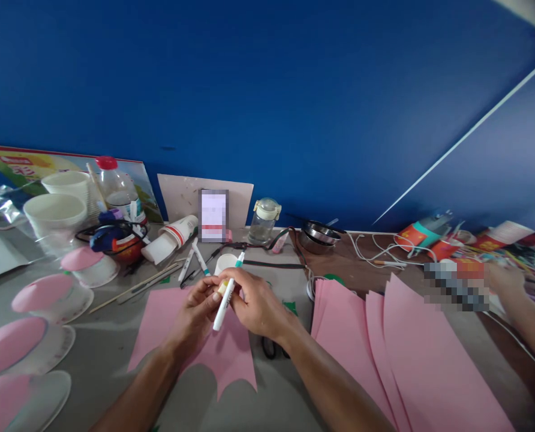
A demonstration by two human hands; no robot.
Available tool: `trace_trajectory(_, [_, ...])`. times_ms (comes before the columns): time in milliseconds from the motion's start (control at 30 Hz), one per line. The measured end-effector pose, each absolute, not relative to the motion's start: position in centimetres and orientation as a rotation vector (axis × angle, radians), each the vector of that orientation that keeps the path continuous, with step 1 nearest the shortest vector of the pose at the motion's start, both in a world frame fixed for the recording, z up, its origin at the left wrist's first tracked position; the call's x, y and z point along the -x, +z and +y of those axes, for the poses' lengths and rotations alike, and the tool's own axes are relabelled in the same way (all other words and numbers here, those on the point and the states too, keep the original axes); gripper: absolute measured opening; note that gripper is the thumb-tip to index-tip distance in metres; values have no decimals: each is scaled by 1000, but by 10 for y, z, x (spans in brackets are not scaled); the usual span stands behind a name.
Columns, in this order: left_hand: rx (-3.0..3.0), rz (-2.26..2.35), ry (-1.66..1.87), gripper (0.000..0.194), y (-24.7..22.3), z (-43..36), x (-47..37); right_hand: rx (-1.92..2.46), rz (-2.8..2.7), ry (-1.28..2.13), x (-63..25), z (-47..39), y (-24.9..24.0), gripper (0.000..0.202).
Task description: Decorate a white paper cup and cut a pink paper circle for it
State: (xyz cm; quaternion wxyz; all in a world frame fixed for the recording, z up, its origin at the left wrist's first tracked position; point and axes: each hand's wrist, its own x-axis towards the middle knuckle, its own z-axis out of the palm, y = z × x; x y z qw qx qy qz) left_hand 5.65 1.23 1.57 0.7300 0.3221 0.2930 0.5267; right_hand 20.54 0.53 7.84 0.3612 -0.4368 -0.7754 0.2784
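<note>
My right hand [256, 300] grips a white marker pen [225, 306] with a teal band near its upper end; the pen is tilted. Close against it, my left hand [200, 309] has its fingers pinched around a small yellowish piece [223, 287], whose kind I cannot make out. Both hands are over a sheet of pink paper [231, 354] with scalloped cut-outs along its near edge. Black-handled scissors [270, 347] lie partly hidden under my right wrist. Behind my hands stands a white paper cup [227, 263], and two more markers [200, 258] lie to its left.
Pink-topped paper cups [42, 294] line the left side, with stacked white cups [56, 210] and a bottle [117, 186] behind. Pink sheets [429, 354] lie to the right. A phone [214, 216] and a glass jar [264, 222] stand at the back. Another person's hand [508, 282] is far right.
</note>
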Motion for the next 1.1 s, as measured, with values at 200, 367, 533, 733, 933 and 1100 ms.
trace_trajectory(200, [-685, 673, 1190, 18, 18, 14, -55, 1144, -1950, 714, -210, 8, 76, 33])
trace_trajectory(367, [-650, 638, 1153, 19, 19, 13, -54, 1109, -1908, 755, -210, 10, 72, 34])
trace_trajectory(533, [-724, 657, 1128, 24, 14, 14, -55, 1148, -1890, 724, -208, 11, 69, 29])
trace_trajectory(733, [-1042, 789, 1097, 19, 3, 18, -52, 1205, -1760, 729, -231, 21, 73, 32])
trace_trajectory(933, [-1181, 867, 987, 23, 17, 12, -56, 1413, -1833, 799, -268, 25, 89, 27])
trace_trajectory(1100, [-1215, 880, 956, 21, 15, 11, -57, 1580, -1921, 778, -275, 23, 97, 23])
